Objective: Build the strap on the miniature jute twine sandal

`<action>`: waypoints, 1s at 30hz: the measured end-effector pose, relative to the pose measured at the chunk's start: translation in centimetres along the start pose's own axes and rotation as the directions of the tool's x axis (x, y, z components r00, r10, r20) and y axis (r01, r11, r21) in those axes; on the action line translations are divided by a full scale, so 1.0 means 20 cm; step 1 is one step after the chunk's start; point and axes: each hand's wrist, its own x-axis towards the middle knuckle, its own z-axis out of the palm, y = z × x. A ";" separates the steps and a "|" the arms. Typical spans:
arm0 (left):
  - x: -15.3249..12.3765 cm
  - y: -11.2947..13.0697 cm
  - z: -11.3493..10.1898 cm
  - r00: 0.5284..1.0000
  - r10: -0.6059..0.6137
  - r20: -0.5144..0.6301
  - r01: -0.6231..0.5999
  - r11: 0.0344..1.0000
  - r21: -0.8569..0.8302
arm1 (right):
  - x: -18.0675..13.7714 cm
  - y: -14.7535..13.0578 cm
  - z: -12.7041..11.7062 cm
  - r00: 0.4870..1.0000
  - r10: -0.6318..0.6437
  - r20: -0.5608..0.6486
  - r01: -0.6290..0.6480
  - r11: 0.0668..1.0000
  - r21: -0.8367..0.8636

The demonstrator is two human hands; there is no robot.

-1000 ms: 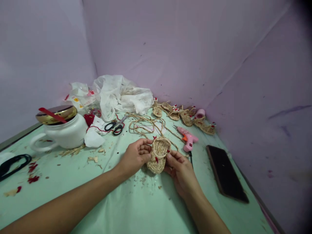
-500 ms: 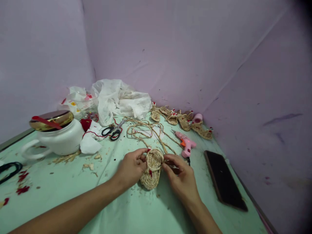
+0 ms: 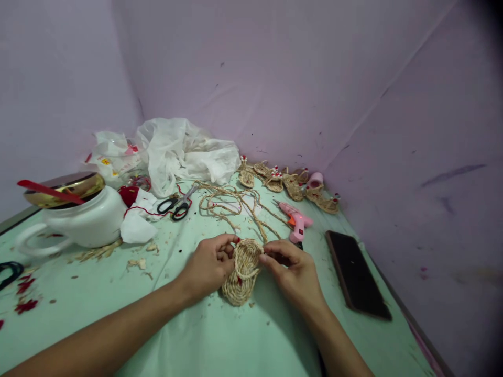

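Note:
A small woven jute sandal (image 3: 240,272) with red beads rests on the green table cover (image 3: 220,335) between my hands. My left hand (image 3: 208,264) grips its left edge with bent fingers. My right hand (image 3: 293,272) pinches its right edge near the strap, fingers curled. Jute cord (image 3: 231,201) trails from the sandal's top toward the back.
Black scissors (image 3: 175,204), a pink glue gun (image 3: 296,222) and a dark phone (image 3: 353,272) lie nearby. A white jar with a gold lid (image 3: 74,212) stands at left. White plastic bags (image 3: 184,154) and several finished jute sandals (image 3: 291,183) sit along the back wall.
The sandal has been lowered from a tilted, lifted pose to the table. Both hands came down with it and stay on its edges.

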 end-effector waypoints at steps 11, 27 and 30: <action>0.03 0.01 0.00 0.987 -0.088 -0.134 0.062 0.980 -0.187 | 0.02 -0.03 0.02 0.951 0.295 0.091 -0.308 0.887 0.345; 0.01 0.02 0.02 0.990 -0.054 -0.130 0.031 0.985 -0.170 | 0.02 -0.10 0.05 0.888 0.453 0.075 -0.390 0.660 0.642; 0.02 0.03 0.02 0.987 -0.084 -0.134 0.057 0.980 -0.192 | 0.02 -0.10 0.04 0.886 0.455 0.090 -0.384 0.610 0.693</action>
